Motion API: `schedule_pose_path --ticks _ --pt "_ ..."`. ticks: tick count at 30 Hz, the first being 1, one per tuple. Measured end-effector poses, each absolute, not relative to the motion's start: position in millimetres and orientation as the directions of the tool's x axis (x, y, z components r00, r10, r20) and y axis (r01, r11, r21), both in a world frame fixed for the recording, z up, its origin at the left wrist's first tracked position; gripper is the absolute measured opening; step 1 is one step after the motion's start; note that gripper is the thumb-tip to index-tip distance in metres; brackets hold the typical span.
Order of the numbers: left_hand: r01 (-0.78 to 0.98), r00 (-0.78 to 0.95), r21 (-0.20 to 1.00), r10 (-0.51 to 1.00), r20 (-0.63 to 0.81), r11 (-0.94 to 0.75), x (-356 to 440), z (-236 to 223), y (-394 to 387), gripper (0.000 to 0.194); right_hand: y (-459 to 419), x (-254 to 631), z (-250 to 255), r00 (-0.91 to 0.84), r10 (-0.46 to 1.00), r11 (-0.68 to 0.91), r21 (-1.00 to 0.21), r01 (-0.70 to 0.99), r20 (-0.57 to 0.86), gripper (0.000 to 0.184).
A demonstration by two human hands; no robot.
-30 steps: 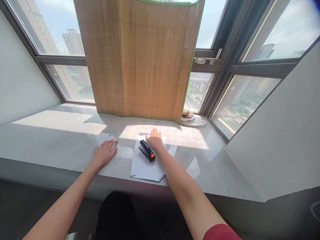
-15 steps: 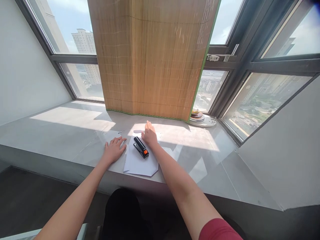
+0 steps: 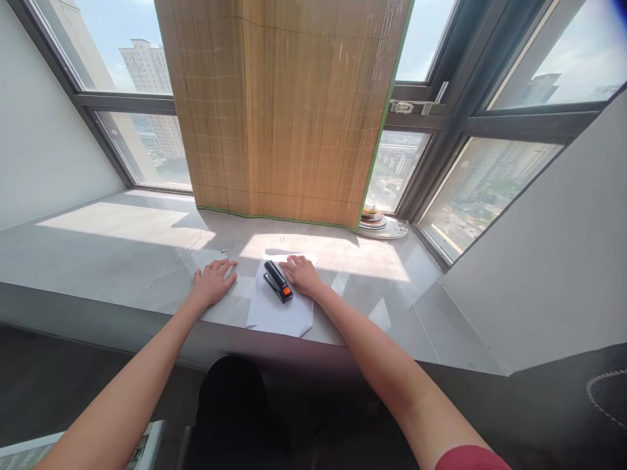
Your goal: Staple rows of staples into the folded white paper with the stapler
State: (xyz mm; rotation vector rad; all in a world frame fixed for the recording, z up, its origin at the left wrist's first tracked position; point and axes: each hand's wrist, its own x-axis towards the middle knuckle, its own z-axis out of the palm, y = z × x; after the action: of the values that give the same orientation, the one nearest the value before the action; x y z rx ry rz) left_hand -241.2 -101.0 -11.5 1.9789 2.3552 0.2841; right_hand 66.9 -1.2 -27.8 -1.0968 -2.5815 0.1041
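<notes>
A black stapler (image 3: 277, 282) with an orange patch at its near end lies slantwise on white paper (image 3: 279, 316) by the front edge of the sill. My right hand (image 3: 302, 275) rests on the paper's right side, fingers stretched toward the stapler's far end; I cannot tell if they touch it. To the left, my left hand (image 3: 214, 282) lies flat on the sill with its fingers spread, apart from the paper. Small staples (image 3: 282, 239) appear on the sunlit surface beyond the paper, and a small dark bit (image 3: 224, 250) lies past my left fingertips.
A bamboo blind (image 3: 284, 117) hangs down to the back of the pale window sill (image 3: 122, 261). Stacked plates (image 3: 382, 226) stand at the back right by the window frame. Below the sill, a white-edged object (image 3: 151, 444) shows at the lower left.
My right hand has turned from pointing forward to lying leftward across the paper, nearer the stapler. My left hand stays flat. The view has shifted slightly to the right.
</notes>
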Motion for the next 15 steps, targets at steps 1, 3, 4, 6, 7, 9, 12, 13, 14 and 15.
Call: schedule_pose_path --ticks 1,3,4,6,7,9,12,13,14,15 --pt "0.972 -0.177 0.171 0.981 0.078 0.162 -241.1 -11.7 -100.8 0.057 -1.1 82.7 -28.2 -0.648 0.709 0.702 -0.195 0.685 0.277 0.041" --pt "0.973 -0.174 0.165 0.981 0.081 0.159 -241.3 -12.8 -100.2 0.057 -0.8 116.2 -28.9 -0.642 0.714 0.696 -0.186 0.694 0.28 0.04" --pt "0.974 -0.174 0.162 0.981 0.083 0.159 -241.5 -13.5 -99.8 0.057 -0.8 132.1 -29.1 -0.633 0.721 0.688 -0.18 0.703 0.282 0.04" --pt "0.975 -0.175 0.155 0.981 0.084 0.161 -242.0 -14.0 -99.5 0.058 -0.7 159.0 -28.0 -0.608 0.741 0.664 -0.174 0.727 0.283 0.04" --pt "0.975 -0.173 0.153 0.982 0.08 0.16 -242.1 -13.7 -99.7 0.058 -1.0 169.3 -25.8 -0.597 0.752 0.652 -0.179 0.737 0.28 0.04" --pt "0.976 -0.169 0.15 0.983 0.072 0.157 -241.2 -12.0 -100.7 0.057 -4.9 184.1 -17.0 -0.578 0.769 0.635 -0.22 0.74 0.275 0.038" --pt "0.98 -0.159 0.141 0.976 0.149 0.138 -232.1 -8.7 -100.8 0.05 -33.9 199.0 6.8 -0.439 0.796 0.594 -0.399 0.699 0.417 0.035" --pt "0.982 -0.136 0.16 0.97 0.203 0.105 -225.1 -7.9 -99.7 0.046 -54.2 203.5 15.8 -0.344 0.799 0.582 -0.487 0.651 0.494 0.033" --pt "0.978 -0.102 0.201 0.959 0.263 0.049 -215.3 -7.2 -98.0 0.043 -80.7 207.8 24.2 -0.229 0.793 0.578 -0.578 0.576 0.565 0.033" --pt "0.965 -0.055 0.261 0.947 0.318 -0.032 -202.4 -6.7 -95.8 0.041 -112.9 211.7 31.3 -0.16 0.788 0.592 -0.661 0.461 0.595 0.031"
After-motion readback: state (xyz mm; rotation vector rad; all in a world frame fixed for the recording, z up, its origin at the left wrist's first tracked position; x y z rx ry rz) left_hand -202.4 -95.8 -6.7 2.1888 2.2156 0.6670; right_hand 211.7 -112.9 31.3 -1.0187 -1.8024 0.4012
